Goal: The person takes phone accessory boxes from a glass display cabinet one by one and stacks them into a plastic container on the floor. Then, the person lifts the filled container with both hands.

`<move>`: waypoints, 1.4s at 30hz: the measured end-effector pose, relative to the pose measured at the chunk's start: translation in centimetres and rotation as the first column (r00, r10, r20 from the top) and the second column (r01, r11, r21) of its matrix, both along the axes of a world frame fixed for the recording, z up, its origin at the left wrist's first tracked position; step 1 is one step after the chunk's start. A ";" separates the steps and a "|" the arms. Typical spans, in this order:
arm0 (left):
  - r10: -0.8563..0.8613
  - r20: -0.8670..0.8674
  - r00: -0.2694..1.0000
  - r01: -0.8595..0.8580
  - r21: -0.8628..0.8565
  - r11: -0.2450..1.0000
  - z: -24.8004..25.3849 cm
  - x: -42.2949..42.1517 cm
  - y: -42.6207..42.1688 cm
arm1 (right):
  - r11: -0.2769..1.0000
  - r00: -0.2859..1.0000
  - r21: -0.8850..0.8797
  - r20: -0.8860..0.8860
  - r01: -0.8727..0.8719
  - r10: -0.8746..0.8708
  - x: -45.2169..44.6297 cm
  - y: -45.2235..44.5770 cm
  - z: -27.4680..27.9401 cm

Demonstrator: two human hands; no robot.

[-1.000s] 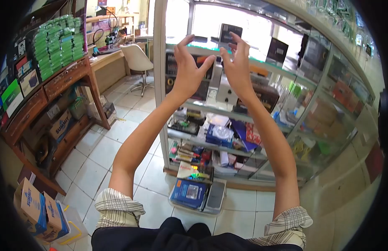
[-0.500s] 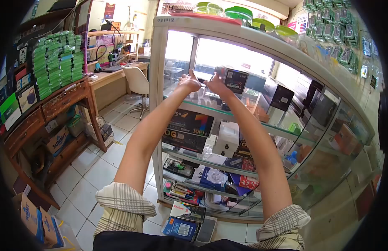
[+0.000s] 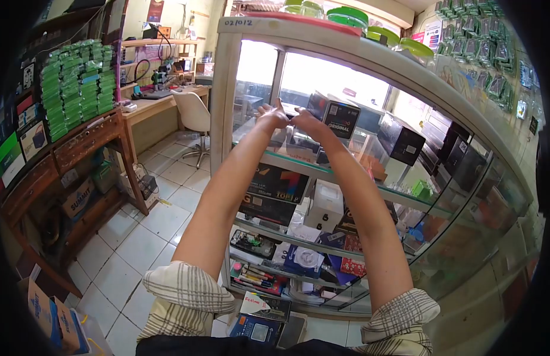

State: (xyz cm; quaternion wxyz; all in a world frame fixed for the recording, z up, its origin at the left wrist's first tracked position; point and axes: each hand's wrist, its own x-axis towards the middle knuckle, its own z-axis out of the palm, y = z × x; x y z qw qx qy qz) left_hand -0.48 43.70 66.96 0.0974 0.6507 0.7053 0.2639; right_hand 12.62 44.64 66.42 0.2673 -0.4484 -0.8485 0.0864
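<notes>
Both my arms reach into the upper level of a glass display case (image 3: 230, 77). My left hand (image 3: 274, 117) has its fingers spread above the upper glass shelf. Close to its right is my right hand (image 3: 306, 121), its fingers bent toward a small dark item between the two hands, too small to make out. A black box marked ORIGINAL (image 3: 341, 120) stands just right of my right hand. Beneath the shelf are large black boxes (image 3: 278, 184) and a white box (image 3: 326, 206).
Green-wrapped packs (image 3: 79, 89) are stacked on a wooden desk (image 3: 88, 139) at the left. A white chair (image 3: 192, 111) stands behind it. Boxes lie on the floor at the case's foot, near a blue box (image 3: 257, 330). Lidded tubs (image 3: 348, 16) sit on top of the case.
My hands have gone from raised in front of the case to lower, inside its upper level. The view has shifted, showing the case's top. In the last half second they moved little.
</notes>
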 end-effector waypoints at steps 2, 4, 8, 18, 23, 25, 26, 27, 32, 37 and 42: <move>0.036 0.043 0.998 -0.037 0.028 0.999 0.2 0.0 -1.4 | 0.997 0.995 0.032 0.081 -0.069 0.066 0.0 -0.8 0.4; 0.036 0.087 0.996 -0.042 0.072 0.997 0.3 0.4 -3.2 | 0.999 0.998 -0.032 -0.061 0.006 -0.008 -0.5 -6.0 2.0; 0.004 0.083 0.997 -0.018 0.172 0.985 -0.4 1.0 -4.9 | 0.972 0.917 -0.234 -0.378 0.034 -0.123 -0.4 -4.3 0.9; -0.190 0.080 0.978 0.087 0.677 0.731 -4.0 1.6 -16.6 | 0.969 0.996 0.237 -0.062 0.072 -0.059 2.4 -19.3 -0.9; -0.319 0.195 0.927 0.020 0.826 0.564 -5.7 3.2 -22.9 | 0.757 0.977 0.628 -0.206 0.181 -0.063 2.1 -24.6 -3.8; -0.401 0.236 0.885 -0.029 0.888 0.459 -6.6 3.4 -24.8 | 0.659 0.964 0.720 -0.266 0.218 -0.029 2.2 -26.5 -4.8; -0.365 0.263 0.893 -0.080 0.892 0.446 -7.3 3.6 -26.0 | 0.609 0.958 0.759 -0.288 0.230 -0.004 2.3 -27.8 -5.3; -0.512 0.327 0.795 -0.095 0.899 0.427 -7.8 3.6 -28.1 | 0.546 0.949 0.797 -0.315 0.259 0.009 2.4 -29.2 -6.0; -0.783 0.592 0.191 -0.195 0.804 0.561 -13.8 2.9 -34.8 | 0.495 0.916 0.823 -0.383 0.279 0.121 3.4 -36.6 -12.9; -0.545 0.837 -0.051 -0.184 0.528 0.829 -22.4 0.3 -37.7 | 0.674 0.866 0.697 -0.470 0.244 0.172 5.1 -41.8 -22.1; -0.213 0.967 0.141 0.357 0.151 0.922 -33.5 -2.3 -39.7 | 0.909 0.830 0.397 -0.544 0.125 0.123 6.0 -43.7 -33.5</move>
